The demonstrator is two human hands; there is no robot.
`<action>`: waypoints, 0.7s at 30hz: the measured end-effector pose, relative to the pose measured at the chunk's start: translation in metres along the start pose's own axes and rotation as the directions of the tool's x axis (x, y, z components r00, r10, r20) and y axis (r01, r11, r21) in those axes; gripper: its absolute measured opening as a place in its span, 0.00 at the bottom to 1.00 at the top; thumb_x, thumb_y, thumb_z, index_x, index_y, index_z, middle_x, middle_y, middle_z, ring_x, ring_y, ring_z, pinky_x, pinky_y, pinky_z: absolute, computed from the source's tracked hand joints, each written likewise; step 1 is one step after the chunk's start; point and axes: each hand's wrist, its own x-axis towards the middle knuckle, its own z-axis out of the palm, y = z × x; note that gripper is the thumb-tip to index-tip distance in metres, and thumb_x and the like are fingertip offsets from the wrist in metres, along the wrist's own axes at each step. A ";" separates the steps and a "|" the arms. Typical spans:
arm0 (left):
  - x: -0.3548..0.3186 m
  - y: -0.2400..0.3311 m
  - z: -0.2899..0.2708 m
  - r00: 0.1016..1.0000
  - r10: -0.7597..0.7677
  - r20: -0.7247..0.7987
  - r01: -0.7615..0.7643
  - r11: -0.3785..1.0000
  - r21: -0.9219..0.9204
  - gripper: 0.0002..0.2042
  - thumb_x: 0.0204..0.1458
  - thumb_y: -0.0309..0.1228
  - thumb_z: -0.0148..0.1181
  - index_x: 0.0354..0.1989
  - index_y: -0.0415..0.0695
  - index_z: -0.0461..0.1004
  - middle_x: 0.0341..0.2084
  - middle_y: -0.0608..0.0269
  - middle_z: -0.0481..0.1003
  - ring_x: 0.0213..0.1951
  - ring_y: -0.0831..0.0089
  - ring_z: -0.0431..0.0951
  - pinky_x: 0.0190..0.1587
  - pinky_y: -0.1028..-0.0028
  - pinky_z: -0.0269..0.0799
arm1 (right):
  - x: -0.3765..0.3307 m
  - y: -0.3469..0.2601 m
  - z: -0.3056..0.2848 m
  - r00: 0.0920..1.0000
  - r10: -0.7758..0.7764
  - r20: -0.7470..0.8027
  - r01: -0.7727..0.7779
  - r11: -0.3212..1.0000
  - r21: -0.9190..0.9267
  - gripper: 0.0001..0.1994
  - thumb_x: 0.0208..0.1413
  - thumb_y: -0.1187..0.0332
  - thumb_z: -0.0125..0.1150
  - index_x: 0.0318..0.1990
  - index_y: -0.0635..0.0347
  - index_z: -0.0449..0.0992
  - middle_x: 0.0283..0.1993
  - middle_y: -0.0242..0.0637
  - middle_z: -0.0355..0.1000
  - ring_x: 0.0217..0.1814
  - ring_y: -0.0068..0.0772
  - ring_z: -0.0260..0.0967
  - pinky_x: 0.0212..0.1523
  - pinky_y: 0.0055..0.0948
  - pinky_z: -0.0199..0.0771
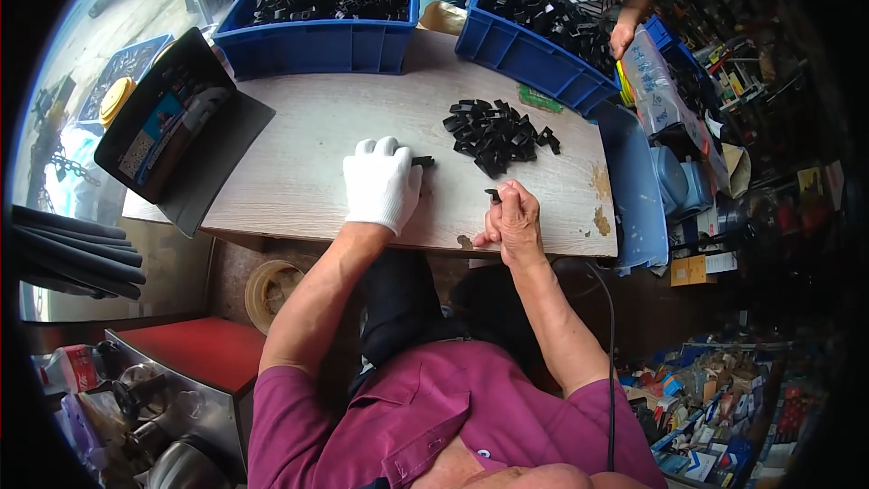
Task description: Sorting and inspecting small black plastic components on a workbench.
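My left hand (pixel 380 183), in a white knit glove, rests on the table with its fingers curled and close together. A small black part (pixel 424 161) sticks out beside its thumb; the glove hides the rest of that part. Bare and closed, my right hand (pixel 516 225) is near the table's front edge, pinching a small black piece (pixel 491 194) between thumb and fingers. Only the tip of this piece shows, so its exact kind is unclear. Beyond the right hand lies a loose pile of black parts (pixel 493 136), bent and clip-like.
Two blue crates (pixel 317 50) full of black parts stand along the far edge. Another person's hands (pixel 623 39) hold the right-hand crate. A tablet (pixel 163 118) in a dark folding cover stands at the left. A blue bin (pixel 638 190) adjoins the table's right edge.
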 end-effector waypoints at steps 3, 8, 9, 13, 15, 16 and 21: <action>0.000 -0.002 0.002 0.994 0.093 -0.063 -0.094 0.996 -0.007 0.08 0.43 0.35 0.66 0.27 0.47 0.74 0.34 0.61 0.74 0.41 0.56 0.73 0.36 0.58 0.68 | 0.002 0.000 0.000 0.999 0.022 -0.037 -0.021 0.999 0.032 0.15 0.65 0.57 0.47 0.27 0.52 0.61 0.13 0.24 0.47 0.11 0.19 0.48 0.11 0.32 0.73; -0.003 -0.002 -0.009 0.997 0.078 -0.029 -0.078 0.997 -0.024 0.07 0.44 0.34 0.65 0.28 0.47 0.73 0.33 0.62 0.74 0.40 0.58 0.73 0.35 0.59 0.67 | 0.002 0.001 0.002 0.997 0.016 -0.075 -0.008 0.995 0.103 0.15 0.64 0.56 0.47 0.29 0.54 0.63 0.14 0.24 0.49 0.10 0.18 0.49 0.10 0.30 0.70; -0.004 -0.004 -0.008 0.993 0.105 -0.054 -0.105 0.994 0.003 0.07 0.44 0.34 0.65 0.28 0.48 0.73 0.32 0.63 0.74 0.39 0.58 0.73 0.34 0.59 0.67 | 0.000 -0.002 0.004 0.995 0.023 -0.095 -0.013 0.995 0.098 0.14 0.64 0.56 0.47 0.29 0.54 0.63 0.14 0.24 0.49 0.11 0.19 0.49 0.10 0.30 0.70; -0.011 0.008 -0.011 0.994 0.098 -0.038 -0.105 0.927 -0.361 0.05 0.49 0.30 0.60 0.33 0.45 0.75 0.28 0.55 0.76 0.33 0.53 0.76 0.34 0.58 0.72 | 0.003 -0.001 0.004 0.994 0.025 -0.107 -0.017 0.997 0.076 0.15 0.64 0.55 0.46 0.29 0.53 0.62 0.13 0.24 0.48 0.11 0.20 0.49 0.10 0.31 0.71; -0.015 0.025 -0.017 0.992 0.071 0.099 -0.004 0.831 -0.556 0.06 0.53 0.30 0.58 0.37 0.44 0.76 0.30 0.52 0.77 0.33 0.51 0.78 0.36 0.60 0.74 | 0.002 -0.001 0.006 0.992 0.008 -0.128 0.001 0.997 0.073 0.16 0.63 0.54 0.45 0.27 0.53 0.61 0.13 0.24 0.46 0.12 0.21 0.49 0.10 0.33 0.70; -0.018 0.032 -0.014 0.992 0.072 0.100 0.007 0.777 -0.629 0.07 0.53 0.30 0.58 0.38 0.44 0.76 0.31 0.52 0.78 0.34 0.51 0.79 0.36 0.60 0.75 | 0.004 0.003 0.002 0.991 0.010 -0.132 0.000 0.997 0.071 0.16 0.63 0.54 0.45 0.27 0.53 0.61 0.13 0.24 0.46 0.12 0.21 0.49 0.10 0.33 0.70; -0.018 0.050 -0.006 0.979 0.101 0.178 0.071 0.649 -0.758 0.08 0.56 0.32 0.56 0.41 0.44 0.76 0.30 0.50 0.77 0.34 0.50 0.79 0.36 0.60 0.74 | 0.001 0.003 0.008 0.984 0.014 -0.179 0.001 0.997 0.082 0.14 0.64 0.57 0.47 0.27 0.52 0.63 0.20 0.24 0.52 0.13 0.18 0.47 0.13 0.22 0.52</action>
